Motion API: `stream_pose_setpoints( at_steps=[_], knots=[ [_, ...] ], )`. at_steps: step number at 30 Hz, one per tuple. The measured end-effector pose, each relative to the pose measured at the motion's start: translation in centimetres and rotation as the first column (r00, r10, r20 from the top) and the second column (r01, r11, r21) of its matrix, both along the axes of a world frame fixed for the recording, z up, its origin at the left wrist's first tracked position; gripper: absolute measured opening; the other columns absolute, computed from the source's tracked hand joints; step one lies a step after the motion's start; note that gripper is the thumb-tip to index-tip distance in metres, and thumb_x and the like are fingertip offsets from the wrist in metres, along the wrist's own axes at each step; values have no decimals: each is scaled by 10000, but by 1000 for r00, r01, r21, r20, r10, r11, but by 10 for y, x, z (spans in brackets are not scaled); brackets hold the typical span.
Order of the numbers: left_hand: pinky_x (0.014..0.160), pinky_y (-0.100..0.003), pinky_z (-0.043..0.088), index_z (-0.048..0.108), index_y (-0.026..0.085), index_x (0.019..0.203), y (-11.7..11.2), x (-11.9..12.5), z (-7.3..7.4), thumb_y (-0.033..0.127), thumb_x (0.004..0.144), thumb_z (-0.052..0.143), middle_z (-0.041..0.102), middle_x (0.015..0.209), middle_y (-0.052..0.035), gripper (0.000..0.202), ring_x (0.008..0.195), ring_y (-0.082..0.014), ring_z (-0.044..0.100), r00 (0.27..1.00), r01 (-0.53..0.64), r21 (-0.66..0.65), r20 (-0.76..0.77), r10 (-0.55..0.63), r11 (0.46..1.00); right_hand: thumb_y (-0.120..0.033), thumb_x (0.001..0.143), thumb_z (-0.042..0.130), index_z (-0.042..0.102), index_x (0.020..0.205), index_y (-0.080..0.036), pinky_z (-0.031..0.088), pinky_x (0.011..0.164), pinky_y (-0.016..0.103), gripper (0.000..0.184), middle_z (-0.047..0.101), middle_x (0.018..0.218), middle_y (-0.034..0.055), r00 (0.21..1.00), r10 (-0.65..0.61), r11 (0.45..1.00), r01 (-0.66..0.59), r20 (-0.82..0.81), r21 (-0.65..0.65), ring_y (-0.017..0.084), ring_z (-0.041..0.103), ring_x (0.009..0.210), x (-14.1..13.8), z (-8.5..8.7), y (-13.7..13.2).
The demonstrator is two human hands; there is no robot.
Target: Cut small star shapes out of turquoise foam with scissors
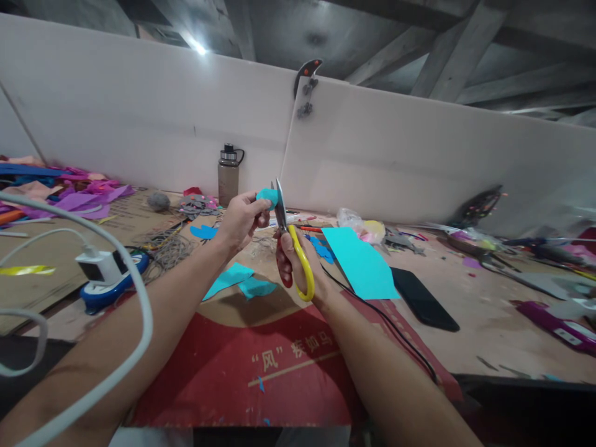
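My left hand (246, 216) pinches a small turquoise piece (269, 197), thin like felt or paper, at its lower left side. Scissors (303, 264) with yellow and red handles are gripped in my right hand (289, 251), blades pointing up and slightly parted. The piece's right edge meets the blades. Below the hands, turquoise offcuts (230, 278) lie on a red and brown cardboard sheet (223, 366). A larger turquoise sheet (363, 264) rests to the right of my right hand. Blue cut shapes (321, 248) lie beside that sheet.
A black phone (424, 299) lies right of the sheet, and a dark cable (382, 316) crosses the cardboard. A bottle (228, 177) stands at the back wall. At left are coloured scraps (93, 192), a power strip (114, 282) and a white cable (142, 304) in the foreground.
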State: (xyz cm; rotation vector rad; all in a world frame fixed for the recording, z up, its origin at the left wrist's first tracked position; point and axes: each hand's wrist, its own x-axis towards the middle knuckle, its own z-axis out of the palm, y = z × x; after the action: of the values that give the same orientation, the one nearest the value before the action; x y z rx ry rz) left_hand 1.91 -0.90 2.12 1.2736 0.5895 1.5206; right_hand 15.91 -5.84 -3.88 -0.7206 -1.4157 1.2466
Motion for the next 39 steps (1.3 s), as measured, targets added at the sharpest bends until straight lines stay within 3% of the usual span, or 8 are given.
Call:
stream_pose_setpoints(
  at_steps=[7,23,39],
  knots=[
    [441,-194,302,568,155,607,2,-2,0,168,658,710,468,507,35,151,453,-59,414,1000,-17,18,-15,17,1000,-763,858,627,435,938,-260,309,311,178,544,370,588,-112,998,-25,998,22,59,58,70,341,367,2,0,1],
    [423,-183,259,576,149,592,-1,-2,4,190,670,758,430,516,43,202,443,-41,341,999,-41,-13,9,41,999,-743,817,696,501,958,-235,295,341,170,561,385,600,-99,996,-65,997,61,68,57,53,333,400,1,4,-3],
    [419,-180,270,571,150,581,4,-6,3,197,657,788,463,517,34,235,446,-41,364,998,-53,13,-23,53,999,-746,872,625,569,1044,-239,308,360,174,538,422,586,-79,985,-106,988,88,137,129,74,366,409,2,0,-1]
  ],
)
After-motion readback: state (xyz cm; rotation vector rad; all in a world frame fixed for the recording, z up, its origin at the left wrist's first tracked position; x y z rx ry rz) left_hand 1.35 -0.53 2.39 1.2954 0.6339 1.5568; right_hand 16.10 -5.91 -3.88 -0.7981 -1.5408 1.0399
